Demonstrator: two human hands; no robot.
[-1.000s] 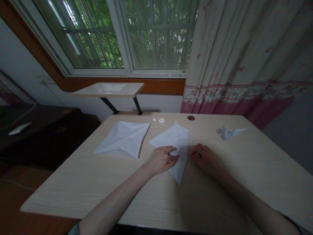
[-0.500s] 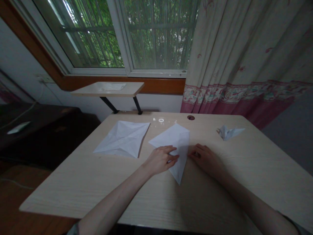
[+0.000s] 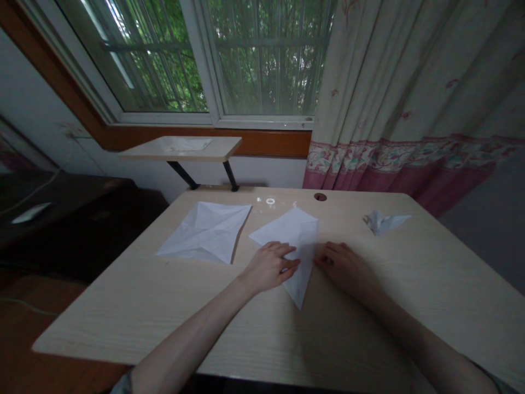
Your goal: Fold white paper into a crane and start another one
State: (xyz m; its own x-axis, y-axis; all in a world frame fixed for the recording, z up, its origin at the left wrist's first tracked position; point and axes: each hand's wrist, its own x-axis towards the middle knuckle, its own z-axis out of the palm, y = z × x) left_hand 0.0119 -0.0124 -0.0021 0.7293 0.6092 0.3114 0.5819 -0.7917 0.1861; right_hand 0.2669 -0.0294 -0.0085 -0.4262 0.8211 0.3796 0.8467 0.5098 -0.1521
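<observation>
A white sheet of paper (image 3: 276,227) lies on the table, its right part folded over into a long straight flap that narrows to a point at the near end. My left hand (image 3: 273,266) lies on this paper with its fingers stretched out over the flap, pressing it flat. At the folded right edge, my right hand (image 3: 338,264) is curled, thumb and forefinger drawn together at the crease; the fingertips are partly hidden. Left of my hands, a second white sheet (image 3: 205,232) lies spread out with crease lines across it. A folded paper crane (image 3: 385,222) sits at the right.
The light wooden table (image 3: 229,328) has a round cable hole (image 3: 320,197) at its back edge. A raised shelf (image 3: 143,151) at the back left bears a white paper. Behind are a window (image 3: 262,60) and a floral curtain (image 3: 394,98).
My right hand has shifted very slightly left, closer against the folded edge of the paper. My left hand and the papers have stayed in place.
</observation>
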